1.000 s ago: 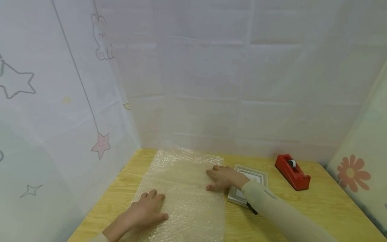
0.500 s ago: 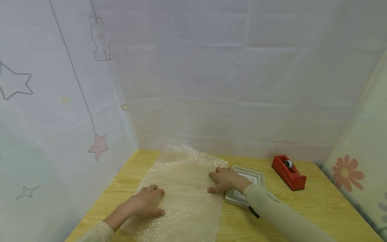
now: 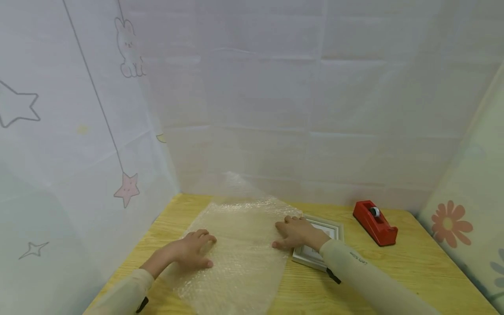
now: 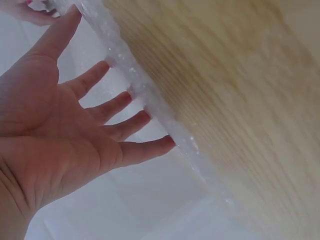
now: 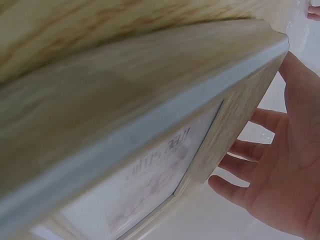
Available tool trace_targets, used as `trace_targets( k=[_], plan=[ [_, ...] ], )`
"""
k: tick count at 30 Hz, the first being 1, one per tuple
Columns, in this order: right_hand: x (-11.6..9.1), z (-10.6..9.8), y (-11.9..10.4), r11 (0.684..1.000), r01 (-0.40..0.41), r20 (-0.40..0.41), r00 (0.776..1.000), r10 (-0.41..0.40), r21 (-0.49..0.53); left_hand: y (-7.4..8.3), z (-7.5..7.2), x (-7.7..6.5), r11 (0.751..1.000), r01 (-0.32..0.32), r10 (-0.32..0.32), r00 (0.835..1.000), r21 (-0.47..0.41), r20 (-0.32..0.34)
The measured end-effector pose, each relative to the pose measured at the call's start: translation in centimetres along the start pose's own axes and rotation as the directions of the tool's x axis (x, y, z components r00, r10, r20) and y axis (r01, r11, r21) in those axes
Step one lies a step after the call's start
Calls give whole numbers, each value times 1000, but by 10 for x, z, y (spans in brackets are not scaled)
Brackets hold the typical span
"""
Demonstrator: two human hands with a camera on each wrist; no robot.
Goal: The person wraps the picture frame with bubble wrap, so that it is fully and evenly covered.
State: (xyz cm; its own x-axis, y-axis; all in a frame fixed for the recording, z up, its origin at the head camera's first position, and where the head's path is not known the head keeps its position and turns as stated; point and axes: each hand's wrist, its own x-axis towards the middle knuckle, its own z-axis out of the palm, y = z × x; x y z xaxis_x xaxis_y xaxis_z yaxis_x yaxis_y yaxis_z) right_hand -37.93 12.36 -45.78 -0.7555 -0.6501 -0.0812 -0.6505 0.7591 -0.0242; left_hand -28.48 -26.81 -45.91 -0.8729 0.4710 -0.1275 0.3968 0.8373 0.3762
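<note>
A clear sheet of bubble wrap (image 3: 244, 249) lies skewed on the wooden table, one far corner reaching up toward the back wall. My left hand (image 3: 192, 251) rests on its left part with fingers spread. In the left wrist view, the fingertips of the left hand (image 4: 75, 125) touch the bubble wrap (image 4: 150, 90). Over the sheet's right edge my right hand (image 3: 296, 232) lies with extended fingers, its wrist above a silver-toned picture frame (image 3: 309, 261). The right wrist view has the picture frame (image 5: 165, 95) close beside the right hand (image 5: 287, 165); contact between them is unclear.
A red tape dispenser (image 3: 376, 224) with a roll in it stands at the right rear of the yellow wood table (image 3: 409, 262). White printed sheets hang as walls behind and on both sides.
The bubble wrap has turned clockwise: its far corner rises higher, and its near end has shifted left. My left hand has moved forward with it; the right hand has shifted only slightly.
</note>
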Motion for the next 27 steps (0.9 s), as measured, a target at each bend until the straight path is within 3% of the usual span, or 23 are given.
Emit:
trace_targets(
  k=[8, 15, 21, 27],
  plan=[
    [0, -1, 3, 999, 28, -30, 999, -27, 20, -20, -5, 11, 998, -27, 28, 1000, -62, 15],
    [4, -1, 9, 1000, 15, -43, 999, -15, -8, -15, -13, 11, 998, -31, 33, 999, -54, 29],
    [4, -1, 7, 1000, 17, -49, 999, -18, -19, -8, -14, 12, 1000, -4, 4, 1000, 24, -1],
    [4, -2, 5, 999, -5, -42, 999, 4, -35, 6, -20, 24, 988, -67, 76, 995, 136, -61]
  ],
)
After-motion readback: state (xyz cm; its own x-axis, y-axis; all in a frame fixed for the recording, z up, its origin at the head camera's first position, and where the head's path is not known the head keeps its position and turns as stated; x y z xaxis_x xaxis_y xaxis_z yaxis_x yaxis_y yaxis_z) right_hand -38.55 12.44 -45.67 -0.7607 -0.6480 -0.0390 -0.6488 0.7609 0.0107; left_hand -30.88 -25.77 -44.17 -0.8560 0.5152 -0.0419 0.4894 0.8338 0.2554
